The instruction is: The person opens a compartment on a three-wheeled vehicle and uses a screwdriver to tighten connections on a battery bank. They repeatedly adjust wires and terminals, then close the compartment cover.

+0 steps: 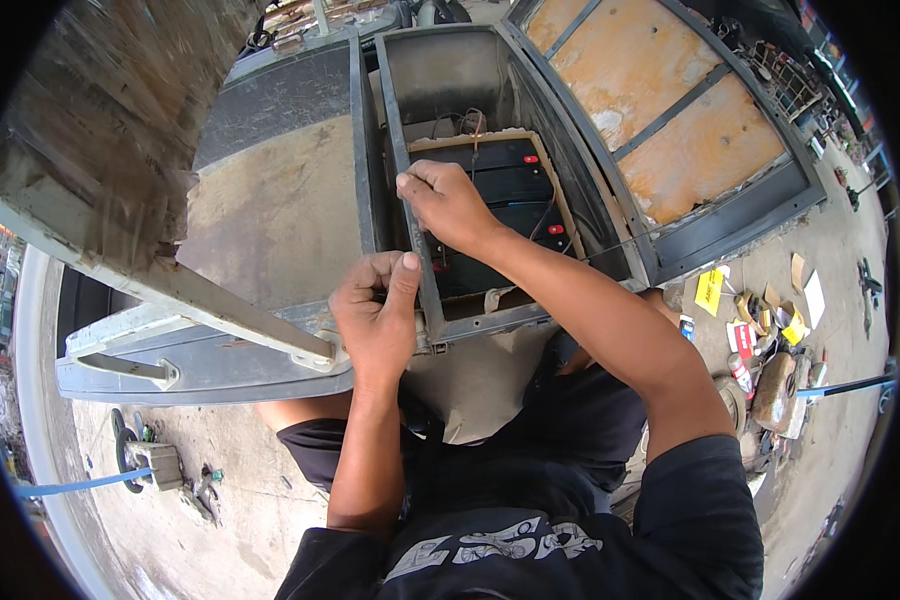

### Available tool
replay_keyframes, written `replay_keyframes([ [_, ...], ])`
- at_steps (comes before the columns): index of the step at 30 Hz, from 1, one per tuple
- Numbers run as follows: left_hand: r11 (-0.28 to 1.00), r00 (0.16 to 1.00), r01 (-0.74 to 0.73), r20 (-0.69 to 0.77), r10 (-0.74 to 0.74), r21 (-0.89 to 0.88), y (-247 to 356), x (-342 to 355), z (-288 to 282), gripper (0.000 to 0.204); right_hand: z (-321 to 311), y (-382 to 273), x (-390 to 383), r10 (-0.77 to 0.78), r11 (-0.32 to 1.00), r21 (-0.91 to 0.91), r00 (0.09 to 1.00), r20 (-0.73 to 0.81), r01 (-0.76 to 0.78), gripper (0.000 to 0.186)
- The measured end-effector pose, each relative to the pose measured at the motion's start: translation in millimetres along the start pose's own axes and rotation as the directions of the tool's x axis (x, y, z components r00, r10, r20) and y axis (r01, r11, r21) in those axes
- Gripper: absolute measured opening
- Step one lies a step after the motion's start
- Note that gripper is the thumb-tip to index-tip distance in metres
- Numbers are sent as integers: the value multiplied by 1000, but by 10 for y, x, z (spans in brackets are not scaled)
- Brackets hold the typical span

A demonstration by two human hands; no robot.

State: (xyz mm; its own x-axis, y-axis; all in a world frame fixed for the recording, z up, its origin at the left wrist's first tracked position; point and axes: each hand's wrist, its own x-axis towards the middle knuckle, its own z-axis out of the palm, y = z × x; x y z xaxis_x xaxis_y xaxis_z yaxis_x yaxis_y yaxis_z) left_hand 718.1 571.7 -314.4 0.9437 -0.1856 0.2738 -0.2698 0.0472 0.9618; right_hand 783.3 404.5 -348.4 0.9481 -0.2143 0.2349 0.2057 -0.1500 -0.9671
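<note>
- Black cloth makes up the shirt (530,500) at the bottom of the frame, with a pale print on its chest.
- The left hand (375,305), near the centre, has curled fingers and a raised thumb, its tip near the index finger; whether anything thin is pinched there I cannot tell.
- The right hand (448,205), above and to the right of it, is bunched, thumb against the bent index finger over the box's left rim; I cannot tell whether it grips anything.
- The grey box (490,325) stands open at upper centre.
- Black batteries (515,187) with red terminal caps sit inside it, partly hidden by the right hand and forearm, with a card liner (553,182) around them.
- Thin wires (478,130) rise at their far end.
- A worn tan panel (280,210) lies left of the box.
- The lid (660,85), stained orange inside, leans open at upper right.
- A yellow packet (709,290) and a brick (773,392) lie on the floor (250,500), at right.
</note>
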Motion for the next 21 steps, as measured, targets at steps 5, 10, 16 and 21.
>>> replay_keyframes([
  [5,1000,1000,13,25,-12,-10,20,6,-25,19,-184,-184,57,160,953,167,887,433,-254,26],
  [10,1000,999,26,46,-26,13,-33,-39,-47,19,-157,-251,94,157,959,131,857,492,-251,21],
  [16,997,998,43,52,-46,66,-52,-46,-22,20,40,-58,-24,-47,998,55,994,103,41,31],
  [21,993,997,58,42,-63,100,-35,-53,-10,21,105,-113,-58,-141,988,-84,984,-109,133,31],
])
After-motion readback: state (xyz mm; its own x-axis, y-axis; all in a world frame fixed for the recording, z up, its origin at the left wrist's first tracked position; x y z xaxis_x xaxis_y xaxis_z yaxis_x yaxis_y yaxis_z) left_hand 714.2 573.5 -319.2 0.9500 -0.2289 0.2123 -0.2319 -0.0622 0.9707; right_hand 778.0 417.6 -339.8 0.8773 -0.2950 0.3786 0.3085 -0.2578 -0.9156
